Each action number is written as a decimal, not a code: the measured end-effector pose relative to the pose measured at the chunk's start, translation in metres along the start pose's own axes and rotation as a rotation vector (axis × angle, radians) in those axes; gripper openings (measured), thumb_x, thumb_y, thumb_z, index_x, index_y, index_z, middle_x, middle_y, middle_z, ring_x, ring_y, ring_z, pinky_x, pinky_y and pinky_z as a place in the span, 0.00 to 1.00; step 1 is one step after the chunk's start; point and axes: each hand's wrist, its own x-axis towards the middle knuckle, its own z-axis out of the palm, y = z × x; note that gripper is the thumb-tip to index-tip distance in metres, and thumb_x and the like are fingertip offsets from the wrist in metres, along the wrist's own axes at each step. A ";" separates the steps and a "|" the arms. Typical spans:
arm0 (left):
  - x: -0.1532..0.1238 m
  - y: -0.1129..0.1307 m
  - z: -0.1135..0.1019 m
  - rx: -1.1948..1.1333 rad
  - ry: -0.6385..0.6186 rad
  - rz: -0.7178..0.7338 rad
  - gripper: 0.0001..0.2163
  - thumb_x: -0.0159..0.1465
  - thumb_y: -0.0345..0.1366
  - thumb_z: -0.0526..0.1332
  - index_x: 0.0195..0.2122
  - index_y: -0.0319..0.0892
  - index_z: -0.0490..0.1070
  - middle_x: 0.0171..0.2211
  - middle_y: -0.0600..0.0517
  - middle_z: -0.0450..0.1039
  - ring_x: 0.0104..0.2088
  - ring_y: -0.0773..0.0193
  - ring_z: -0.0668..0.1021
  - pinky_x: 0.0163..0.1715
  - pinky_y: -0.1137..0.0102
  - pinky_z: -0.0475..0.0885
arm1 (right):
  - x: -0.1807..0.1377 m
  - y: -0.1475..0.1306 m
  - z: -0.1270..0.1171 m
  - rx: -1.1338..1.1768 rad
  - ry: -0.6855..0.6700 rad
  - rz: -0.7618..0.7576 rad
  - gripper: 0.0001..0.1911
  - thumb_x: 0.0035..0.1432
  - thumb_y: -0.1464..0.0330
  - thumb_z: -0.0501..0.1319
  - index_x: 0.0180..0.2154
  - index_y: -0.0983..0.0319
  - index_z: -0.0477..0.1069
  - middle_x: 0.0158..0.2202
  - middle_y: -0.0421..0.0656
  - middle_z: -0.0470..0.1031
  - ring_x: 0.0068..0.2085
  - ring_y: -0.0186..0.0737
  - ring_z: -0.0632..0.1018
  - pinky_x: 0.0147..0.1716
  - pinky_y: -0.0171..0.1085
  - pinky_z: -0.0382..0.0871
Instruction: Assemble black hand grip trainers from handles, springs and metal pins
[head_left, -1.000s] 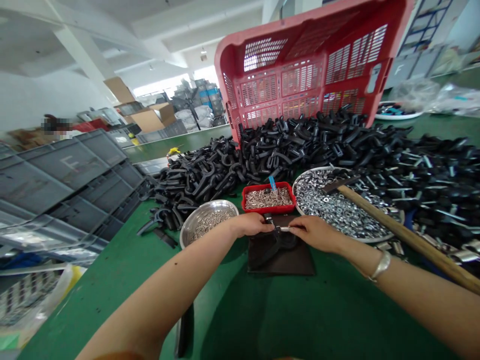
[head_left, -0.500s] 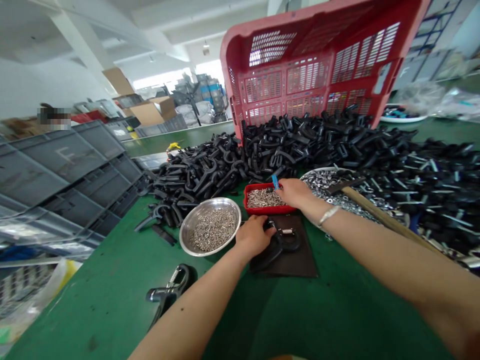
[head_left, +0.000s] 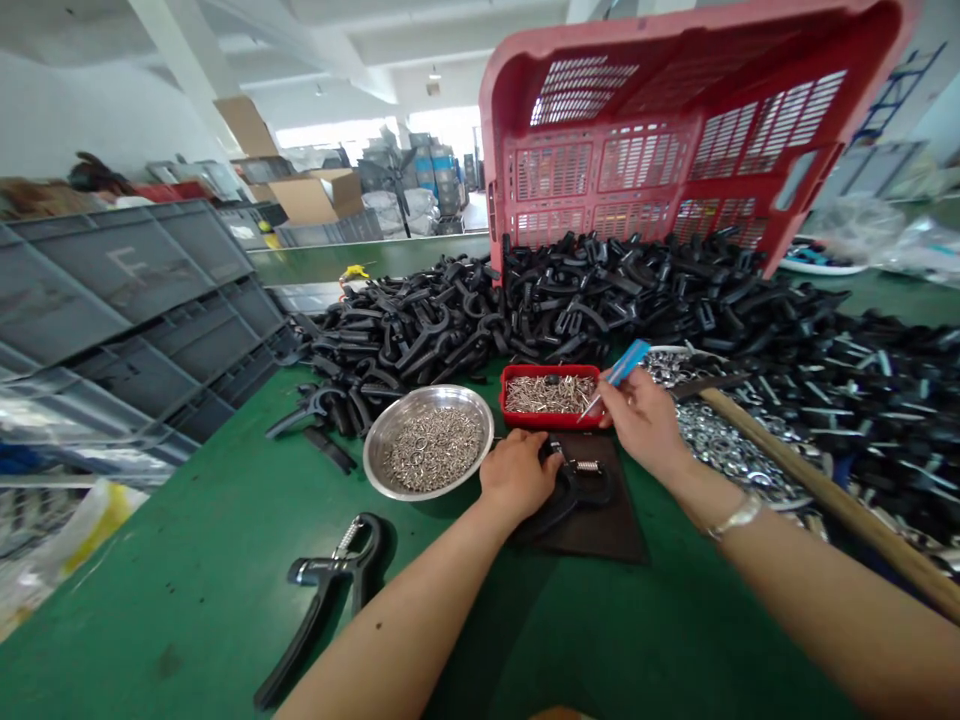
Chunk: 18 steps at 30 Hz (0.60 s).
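My left hand [head_left: 520, 474] is closed around the upper left part of a black hand grip strengthener [head_left: 573, 490], whose small spring shows to the right of my fingers. The strengthener lies on a dark flat board [head_left: 611, 535]. In my right hand [head_left: 651, 422] is a slim tool with a blue handle [head_left: 628, 363] and a thin metal shaft, like a small screwdriver. Its tip points down and left over the right end of a red tray [head_left: 547, 417] of small metal pins. Another hand grip strengthener [head_left: 319, 590] with a spring lies at the front left, apart from my hands.
Left of the tray stands a steel bowl [head_left: 373, 470] of small metal parts. Behind are heaped black handles [head_left: 420, 330] and a tipped red crate [head_left: 517, 60]. A wooden-handled hammer [head_left: 780, 455] lies across a dish of metal parts on the right. Grey bins [head_left: 112, 290] stand at left.
My right hand has drawn back from the tray toward the right, bringing the blue-handled tool with it, its shaft now visible. My left hand stays on the strengthener. The view has shifted slightly.
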 end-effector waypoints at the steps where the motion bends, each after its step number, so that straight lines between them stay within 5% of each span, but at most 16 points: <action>1: 0.000 -0.001 0.001 -0.001 -0.002 0.001 0.20 0.60 0.49 0.49 0.50 0.49 0.65 0.48 0.49 0.67 0.44 0.56 0.71 0.42 0.64 0.66 | -0.015 0.000 -0.001 0.138 -0.041 0.011 0.14 0.57 0.60 0.51 0.40 0.62 0.60 0.28 0.43 0.73 0.26 0.37 0.76 0.24 0.36 0.71; 6: 0.002 -0.003 0.004 -0.014 -0.003 0.002 0.20 0.60 0.49 0.49 0.50 0.48 0.65 0.48 0.49 0.66 0.44 0.56 0.71 0.43 0.64 0.66 | -0.058 0.008 0.004 0.344 -0.158 0.087 0.13 0.55 0.57 0.54 0.34 0.60 0.59 0.29 0.43 0.72 0.28 0.38 0.77 0.27 0.38 0.75; 18: 0.002 -0.003 0.002 -0.050 -0.011 -0.004 0.20 0.60 0.48 0.50 0.50 0.46 0.64 0.47 0.49 0.67 0.44 0.57 0.71 0.43 0.66 0.66 | -0.067 0.007 0.010 0.182 -0.090 0.017 0.14 0.53 0.57 0.55 0.34 0.60 0.60 0.31 0.47 0.72 0.32 0.44 0.77 0.33 0.44 0.74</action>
